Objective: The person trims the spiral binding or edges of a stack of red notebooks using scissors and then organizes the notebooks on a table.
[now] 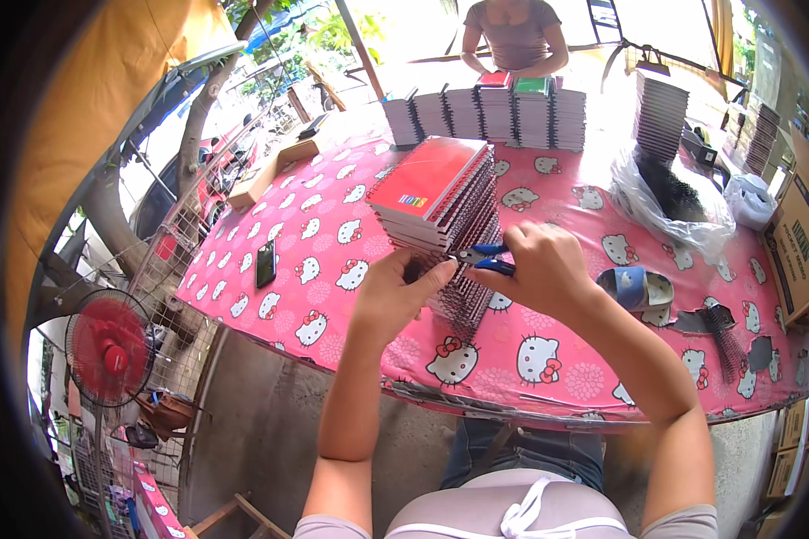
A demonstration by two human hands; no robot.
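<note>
A tall stack of spiral-bound notebooks (440,180) with a red cover on top stands in front of me, its coil bindings facing right and toward me. In my right hand (546,260) is a pair of pliers (490,258) with blue handles, their tips at the coil edge of a notebook partway down the stack. My left hand (400,292) pinches that notebook's near corner between thumb and fingers, close to the plier tips. The fingers partly hide the exact spot of contact.
Across the pink table (324,234), a person (515,36) stands behind a row of notebook stacks (490,117). A phone (266,263) lies at left. To the right are a plastic bag of black coils (679,193), a blue slipper-like item (635,287) and a cardboard box (798,234).
</note>
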